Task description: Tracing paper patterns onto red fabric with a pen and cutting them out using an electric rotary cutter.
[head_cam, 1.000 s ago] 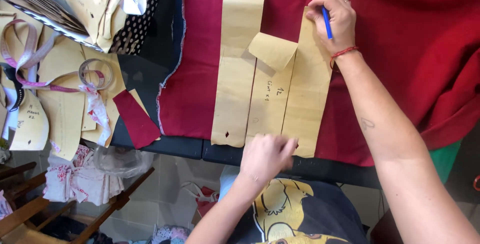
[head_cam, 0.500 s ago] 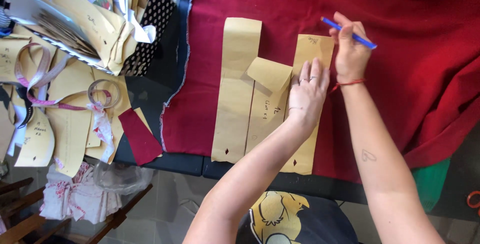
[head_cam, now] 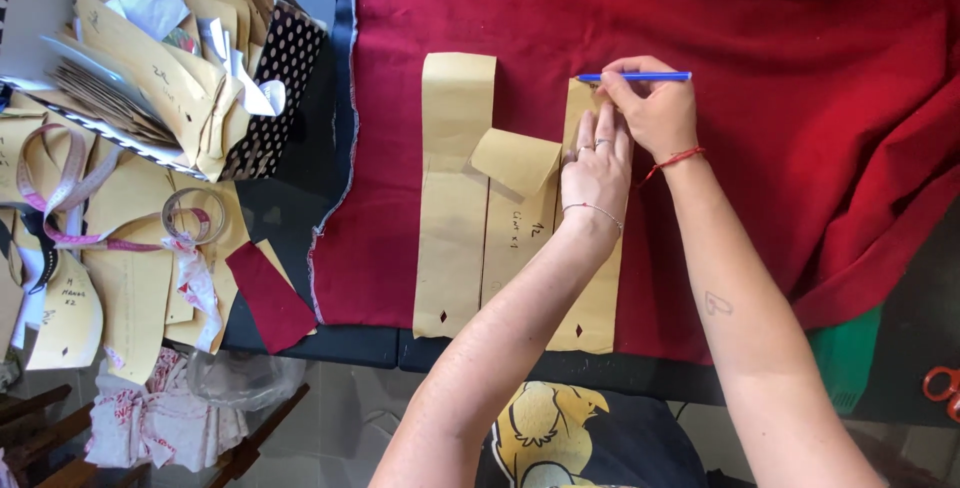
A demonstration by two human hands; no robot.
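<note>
Your right hand [head_cam: 655, 113] grips a blue pen [head_cam: 634, 77] between thumb and fingers; the pen lies almost level, with its tip at the top edge of the rightmost paper pattern strip [head_cam: 590, 303]. Your left hand [head_cam: 597, 170] holds nothing: it lies flat and open, palm down, and presses the upper part of this same strip, just below the right hand, so that the two hands touch. The strip is long, tan coloured, and it rests on the red fabric [head_cam: 780, 38] that is spread over the worktop.

Beside it to the left there is a middle strip [head_cam: 515, 238] whose top end is folded over, and next to that a third strip [head_cam: 452, 198], straight and a little longer at the top. All three lie side by side, edges close together.

Farther left, beyond the edge of the fabric, a small red cloth piece [head_cam: 268, 296] lies on the dark worktop [head_cam: 300, 198]. Near it are more tan paper patterns [head_cam: 130, 288], a measuring tape [head_cam: 70, 183] and a dotted box [head_cam: 275, 78] full of paper pieces.
</note>
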